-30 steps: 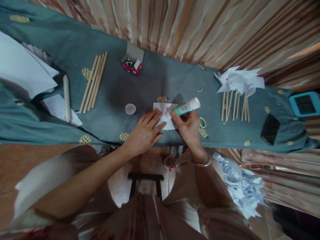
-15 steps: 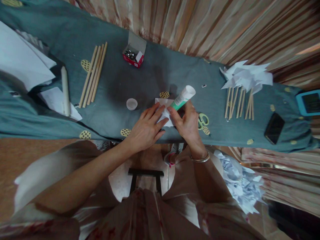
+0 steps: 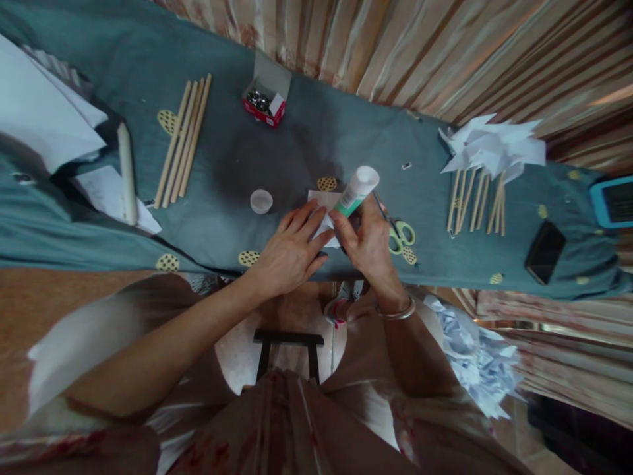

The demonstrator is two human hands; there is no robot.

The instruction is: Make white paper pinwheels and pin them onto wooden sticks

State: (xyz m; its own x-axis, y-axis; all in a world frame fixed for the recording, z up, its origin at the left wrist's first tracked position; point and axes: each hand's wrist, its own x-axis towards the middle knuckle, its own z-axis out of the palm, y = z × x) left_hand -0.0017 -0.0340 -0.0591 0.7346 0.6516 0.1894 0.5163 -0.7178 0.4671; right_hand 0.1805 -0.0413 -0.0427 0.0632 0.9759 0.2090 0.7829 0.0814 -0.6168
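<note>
Holding a glue stick (image 3: 360,186) in the right hand (image 3: 368,241), with thumb and fingers closed around the green lower part and the white end tilted up and away from the near edge of the worktop (image 3: 366,138). Pressing the left hand (image 3: 291,254) down, with fingers spread, on a small white paper (image 3: 324,200) lying near the middle of that near edge. Placed between the hands, under the left fingertips and just beside the right thumb. Pointing the stick's lower end down at the paper; cannot tell whether touching, behind the thumb. Both hands close together, with barely any gap at the fingertips. Just right of the right hand, near the near edge, scissors (image 3: 398,233) with green handles. Left of the paper, a small white cap (image 3: 261,202). By the far edge, an open red box (image 3: 264,109).
</note>
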